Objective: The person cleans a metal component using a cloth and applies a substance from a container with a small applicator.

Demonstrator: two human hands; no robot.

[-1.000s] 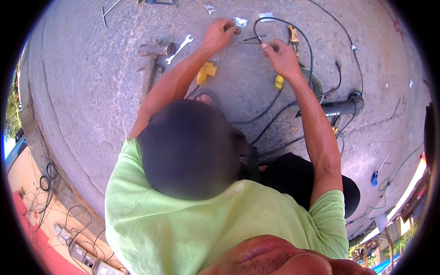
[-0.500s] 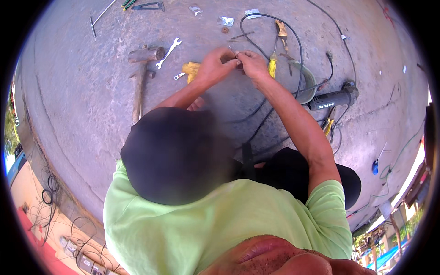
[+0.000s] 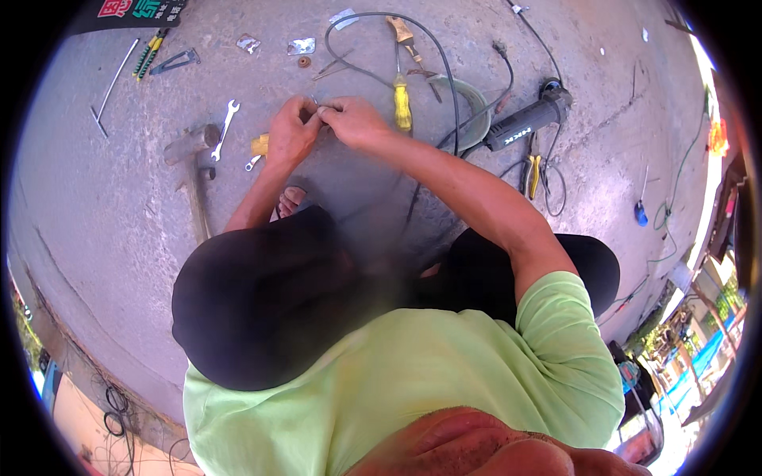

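Observation:
My left hand [image 3: 291, 133] and my right hand [image 3: 355, 122] meet above the concrete floor, fingertips pinched together. A small thin thing pokes up between them, too tiny to make out. Right of my right hand lies a screwdriver with a yellow handle [image 3: 402, 109]. Beside my left wrist is a yellow block-like thing [image 3: 259, 145], partly hidden by the arm. A small wrench end [image 3: 252, 163] shows under it. Farther left are an open-end wrench [image 3: 225, 131] and a hammer with a wooden handle [image 3: 192, 181].
An angle grinder [image 3: 528, 121] lies right of a round basin [image 3: 475, 111], its black cable [image 3: 435, 40] looping across the floor. Yellow-handled pliers [image 3: 532, 170] sit nearer. At the far left are green-and-black-handled pliers [image 3: 148, 55] and a T-shaped rod [image 3: 116, 83]. My foot [image 3: 290, 200] is below my left hand.
The view has turned, so the floor tools appear farther left, and a dark printed sheet shows at the upper left. Both hands stay pinched together, near the same tools.

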